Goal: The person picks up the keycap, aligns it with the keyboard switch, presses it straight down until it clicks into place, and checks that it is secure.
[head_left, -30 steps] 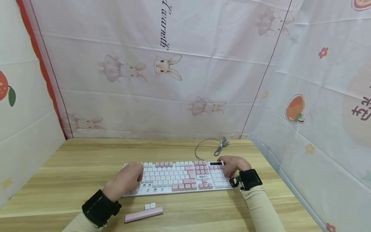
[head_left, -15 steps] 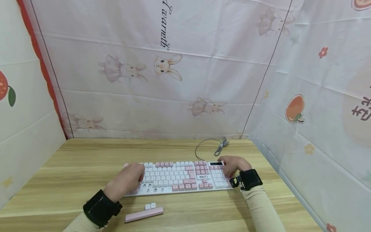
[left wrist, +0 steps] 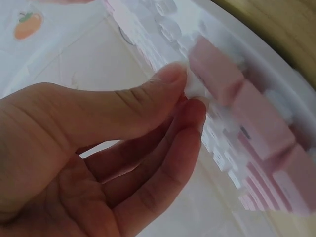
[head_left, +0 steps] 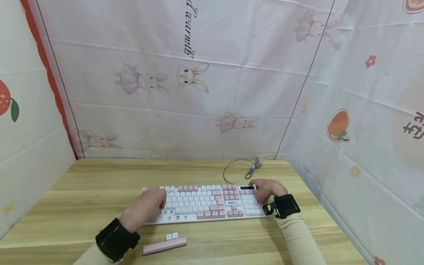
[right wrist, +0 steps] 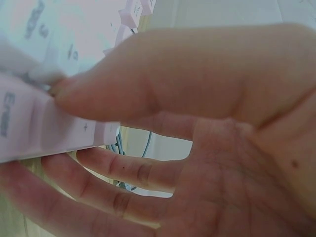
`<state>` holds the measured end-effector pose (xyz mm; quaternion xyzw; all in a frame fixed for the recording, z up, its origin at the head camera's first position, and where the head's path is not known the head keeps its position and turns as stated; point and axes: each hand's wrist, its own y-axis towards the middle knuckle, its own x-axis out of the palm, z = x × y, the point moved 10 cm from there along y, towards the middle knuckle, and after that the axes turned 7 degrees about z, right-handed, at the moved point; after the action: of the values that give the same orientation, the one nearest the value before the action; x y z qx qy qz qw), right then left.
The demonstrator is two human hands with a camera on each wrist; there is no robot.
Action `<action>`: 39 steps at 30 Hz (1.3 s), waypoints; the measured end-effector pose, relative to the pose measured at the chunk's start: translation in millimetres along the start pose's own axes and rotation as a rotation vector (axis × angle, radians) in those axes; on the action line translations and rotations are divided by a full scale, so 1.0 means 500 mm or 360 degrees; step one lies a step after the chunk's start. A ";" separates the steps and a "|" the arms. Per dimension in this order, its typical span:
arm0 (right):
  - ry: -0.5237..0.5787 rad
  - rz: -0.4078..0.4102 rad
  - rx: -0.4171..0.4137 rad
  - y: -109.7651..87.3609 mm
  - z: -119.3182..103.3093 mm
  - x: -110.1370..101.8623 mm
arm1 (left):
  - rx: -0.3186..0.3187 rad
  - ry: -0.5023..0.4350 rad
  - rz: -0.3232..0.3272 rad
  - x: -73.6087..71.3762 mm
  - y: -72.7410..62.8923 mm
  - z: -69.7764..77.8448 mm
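A white and pink keyboard (head_left: 188, 204) lies on the table, with bare switches along the left of its bottom row. Over its left end, my left hand (head_left: 145, 206) pinches a white keycap (left wrist: 196, 89) between thumb and forefinger, seen in the left wrist view; whether it is still seated cannot be told. My right hand (head_left: 267, 187) grips the right end, thumb on top by the number pad and other fingers along the edge and below it. In front of the keyboard lie a long pink spacebar keycap (head_left: 165, 246) and two small white keycaps (head_left: 172, 236).
Behind the keyboard, its grey cable (head_left: 253, 168) lies bundled and tied on the wooden table (head_left: 132, 173). Printed cloth curtains (head_left: 205, 136) stand at the back and both sides of the table.
My left hand has shifted very slightly to the right over the keyboard. The right hand, keyboard and loose keycaps stay in place.
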<state>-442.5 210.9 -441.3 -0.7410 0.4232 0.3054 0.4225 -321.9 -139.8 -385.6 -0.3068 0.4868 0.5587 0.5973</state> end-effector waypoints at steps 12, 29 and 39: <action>-0.0017 0.0006 0.0007 0.004 0.001 0.000 | 0.0015 0.0112 0.0016 -0.004 -0.007 0.006; -0.0002 0.0008 0.0007 0.002 0.001 0.001 | 0.0040 0.0064 0.0036 -0.005 -0.003 0.007; -0.0007 0.0002 0.0002 0.003 0.002 0.001 | 0.0022 0.0034 0.0016 -0.002 0.000 0.000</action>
<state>-443.5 211.0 -442.7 -0.7398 0.4229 0.3071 0.4238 -321.6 -140.0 -384.7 -0.3061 0.4986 0.5549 0.5914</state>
